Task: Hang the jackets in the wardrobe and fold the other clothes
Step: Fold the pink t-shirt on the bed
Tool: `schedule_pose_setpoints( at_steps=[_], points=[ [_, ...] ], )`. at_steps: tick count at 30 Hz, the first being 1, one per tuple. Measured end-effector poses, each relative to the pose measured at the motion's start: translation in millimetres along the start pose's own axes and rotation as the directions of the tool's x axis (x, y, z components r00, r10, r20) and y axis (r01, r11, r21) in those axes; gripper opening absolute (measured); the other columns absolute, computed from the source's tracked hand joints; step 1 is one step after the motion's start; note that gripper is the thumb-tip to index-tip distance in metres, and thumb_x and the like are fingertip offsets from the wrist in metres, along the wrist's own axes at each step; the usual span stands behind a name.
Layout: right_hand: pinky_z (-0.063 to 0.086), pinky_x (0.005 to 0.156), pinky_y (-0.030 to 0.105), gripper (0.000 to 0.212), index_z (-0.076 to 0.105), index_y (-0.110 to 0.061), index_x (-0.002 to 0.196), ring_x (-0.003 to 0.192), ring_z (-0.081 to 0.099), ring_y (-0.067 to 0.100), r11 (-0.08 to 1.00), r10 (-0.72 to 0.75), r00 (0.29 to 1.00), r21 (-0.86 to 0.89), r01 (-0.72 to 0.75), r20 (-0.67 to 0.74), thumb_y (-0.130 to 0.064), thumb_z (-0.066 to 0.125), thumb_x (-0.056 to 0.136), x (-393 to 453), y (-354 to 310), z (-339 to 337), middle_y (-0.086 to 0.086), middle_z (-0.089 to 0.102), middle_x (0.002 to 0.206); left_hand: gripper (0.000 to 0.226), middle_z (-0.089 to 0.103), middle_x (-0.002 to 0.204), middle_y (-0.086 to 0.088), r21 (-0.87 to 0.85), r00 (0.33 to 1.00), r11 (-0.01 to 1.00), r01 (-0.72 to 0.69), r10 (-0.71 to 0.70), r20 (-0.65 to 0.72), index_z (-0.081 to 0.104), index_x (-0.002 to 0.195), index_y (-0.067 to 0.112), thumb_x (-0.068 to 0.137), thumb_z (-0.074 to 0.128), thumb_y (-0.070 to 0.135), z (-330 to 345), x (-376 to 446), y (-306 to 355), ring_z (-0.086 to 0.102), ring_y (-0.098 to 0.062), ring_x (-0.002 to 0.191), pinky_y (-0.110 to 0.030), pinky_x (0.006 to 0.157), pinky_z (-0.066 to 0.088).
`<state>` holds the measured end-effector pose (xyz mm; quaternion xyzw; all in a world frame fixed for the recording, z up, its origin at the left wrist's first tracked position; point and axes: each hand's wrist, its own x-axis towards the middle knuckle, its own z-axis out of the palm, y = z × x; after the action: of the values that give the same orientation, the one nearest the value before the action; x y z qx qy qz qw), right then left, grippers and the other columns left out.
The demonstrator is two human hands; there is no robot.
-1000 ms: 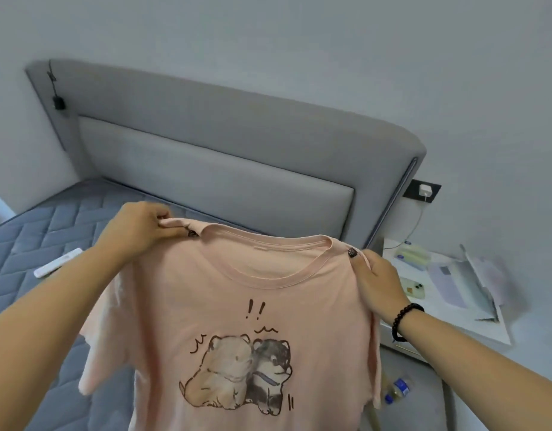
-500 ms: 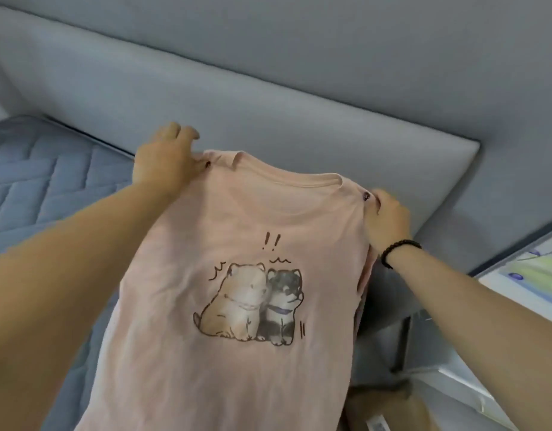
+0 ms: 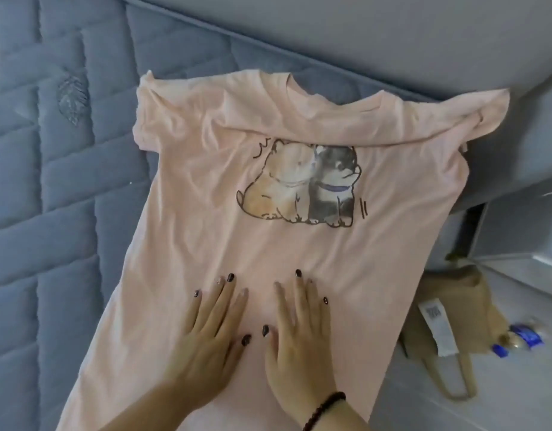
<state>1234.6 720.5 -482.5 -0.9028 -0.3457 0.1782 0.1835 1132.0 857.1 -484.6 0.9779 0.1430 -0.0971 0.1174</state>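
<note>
Head view looks down at a pink t-shirt (image 3: 268, 250) lying on the blue bed (image 3: 50, 188). Its front faces up, so the picture of two little dogs (image 3: 299, 185) shows. The neck end is far from the person, close to the grey headboard (image 3: 361, 35). The bottom end comes toward the person and runs out of the picture. So the long way of the shirt goes from near to far, tilted a bit to the right.

Both hands lie flat on the lower middle of the shirt, below the dogs. The left hand (image 3: 209, 334) has its fingers spread a little. The right hand (image 3: 299, 331) has straight fingers too, and a dark bead bracelet (image 3: 324, 410) sits on its wrist. The hands are side by side, almost touching at the thumbs. They pinch nothing; they just press on the cloth.

The top of the shirt is messy. The neck part has flopped down in a fold over the dogs' heads, and the right sleeve (image 3: 486, 116) is bunched up on the edge of the bed. The left sleeve (image 3: 147, 119) is crumpled too.

I think the shirt needs smoothing first, up toward the far end. Then each hand can fold the side next to it, left and right, in toward the middle.

A brown paper bag (image 3: 448, 312) sits on the floor to the right.
</note>
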Motion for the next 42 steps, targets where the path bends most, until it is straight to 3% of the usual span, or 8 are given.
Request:
schedule_pose_setpoints(
  at_steps=[5, 10, 21, 24, 28, 32, 37, 42],
  points=[
    [0.027, 0.108, 0.055, 0.055, 0.044, -0.017, 0.143, 0.141, 0.030, 0.034, 0.987, -0.102, 0.991, -0.134, 0.091, -0.083, -0.034, 0.043, 0.090, -73, -17, 48, 0.014, 0.034, 0.152, 0.061, 0.024, 0.159, -0.013, 0.025, 0.996, 0.998, -0.056, 0.058, -0.066, 0.027, 0.152, 0.018, 0.097, 0.029, 0.045, 32, -92, -44, 0.024, -0.033, 0.146, -0.053, 0.117, 0.018],
    [0.030, 0.106, 0.057, 0.064, 0.050, -0.014, 0.137, 0.138, 0.034, 0.030, 0.966, -0.116, 0.989, -0.241, 0.090, -0.096, -0.045, 0.050, 0.081, -127, -33, 85, 0.012, 0.041, 0.147, 0.067, 0.020, 0.160, -0.013, 0.033, 0.992, 0.994, -0.106, 0.107, -0.061, 0.021, 0.154, 0.018, 0.094, 0.031, 0.045, 41, -100, -56, 0.020, -0.031, 0.148, -0.053, 0.118, 0.015],
    [0.022, 0.108, 0.056, 0.087, 0.042, -0.015, 0.144, 0.142, 0.028, 0.032, 0.999, -0.030, 0.989, -0.046, 0.023, -0.148, -0.059, 0.056, 0.070, -152, -62, 101, 0.012, 0.030, 0.154, 0.069, 0.017, 0.162, -0.008, -0.012, 0.984, 0.988, -0.151, 0.149, -0.094, 0.024, 0.154, 0.015, 0.091, 0.034, 0.040, 49, -107, -62, 0.015, -0.026, 0.149, -0.053, 0.118, 0.014],
    [0.014, 0.108, 0.055, 0.091, 0.036, -0.015, 0.147, 0.144, 0.020, 0.036, 0.996, 0.026, 0.994, -0.077, -0.034, -0.102, -0.060, 0.052, 0.069, -153, -73, 102, 0.013, 0.023, 0.157, 0.068, 0.018, 0.162, -0.006, -0.009, 0.983, 0.990, -0.144, 0.142, -0.116, 0.023, 0.154, 0.018, 0.091, 0.033, 0.042, 49, -108, -63, 0.013, -0.022, 0.150, -0.048, 0.118, 0.012],
    [-0.019, 0.114, 0.050, 0.083, 0.001, -0.026, 0.154, 0.145, -0.022, 0.021, 0.994, 0.061, 0.995, -0.082, -0.067, -0.081, -0.056, 0.037, 0.085, -164, -75, 100, -0.002, -0.023, 0.157, 0.072, 0.007, 0.162, -0.001, 0.017, 0.983, 0.988, -0.156, 0.156, -0.098, 0.012, 0.154, 0.025, 0.090, 0.022, 0.056, 39, -115, -57, 0.000, -0.017, 0.150, -0.044, 0.121, 0.003],
    [-0.021, 0.115, 0.044, 0.069, 0.002, -0.029, 0.153, 0.145, -0.022, 0.018, 0.986, 0.127, 0.990, -0.103, -0.133, -0.063, -0.042, 0.034, 0.094, -198, -82, 106, -0.004, -0.023, 0.157, 0.072, 0.010, 0.162, -0.005, 0.136, 0.912, 0.902, -0.410, 0.411, 0.021, 0.017, 0.154, 0.025, 0.093, 0.027, 0.061, 27, -157, -74, 0.008, -0.025, 0.150, -0.049, 0.118, 0.007],
    [0.002, 0.118, 0.048, 0.060, 0.002, -0.021, 0.153, 0.148, -0.008, 0.025, 0.936, 0.171, 0.984, -0.318, -0.149, 0.042, -0.020, 0.029, 0.100, -196, -92, 90, 0.003, -0.011, 0.161, 0.051, 0.051, 0.142, -0.014, 0.341, 0.897, 0.842, -0.418, 0.442, 0.009, 0.049, 0.141, 0.015, 0.099, 0.025, 0.029, 6, -194, -111, 0.055, -0.037, 0.125, -0.057, 0.089, 0.052],
    [0.015, 0.117, 0.048, 0.076, -0.002, -0.015, 0.153, 0.148, -0.003, 0.028, 0.889, 0.252, 0.968, -0.390, -0.240, -0.021, 0.006, 0.036, 0.091, -178, -86, 75, 0.009, -0.008, 0.160, 0.086, 0.070, 0.110, -0.020, 0.434, 0.937, 0.838, -0.331, 0.347, 0.044, 0.072, 0.114, 0.008, 0.031, 0.091, -0.005, -11, -193, -126, 0.071, -0.034, 0.094, -0.034, 0.049, 0.058]
  ],
)
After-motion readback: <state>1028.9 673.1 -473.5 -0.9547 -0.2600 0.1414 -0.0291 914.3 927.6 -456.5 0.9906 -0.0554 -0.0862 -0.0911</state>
